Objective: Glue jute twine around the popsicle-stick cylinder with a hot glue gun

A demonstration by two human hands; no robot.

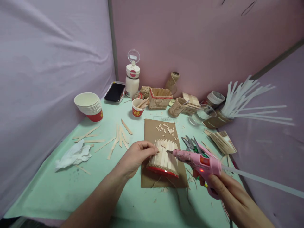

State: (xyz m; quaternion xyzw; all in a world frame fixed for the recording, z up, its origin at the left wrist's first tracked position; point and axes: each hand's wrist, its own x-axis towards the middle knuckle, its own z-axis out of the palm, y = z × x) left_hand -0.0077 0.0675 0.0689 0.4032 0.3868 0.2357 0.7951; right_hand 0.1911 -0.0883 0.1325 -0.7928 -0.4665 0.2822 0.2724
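A pink hot glue gun (201, 161) is gripped in my right hand (228, 186); its red light glows and a long clear glue stick sticks out behind. The nozzle points left, over a craft-stick piece (166, 158) with a jagged top and a red lower edge. My left hand (137, 156) is closed in a pinch at the left side of that piece, and what sits between the fingertips is too small to name. Underneath lies a cardboard sheet (146, 180). Small pale wood chips (165, 128) are scattered on its far end.
Loose craft sticks (120, 136) and a crumpled tissue (73, 155) lie left. Stacked paper cups (89, 106), a bottle (132, 84), a decorated box (160, 98) and a twine spool (172, 82) stand behind. Pliers (188, 142) and white glue sticks (244, 101) are right.
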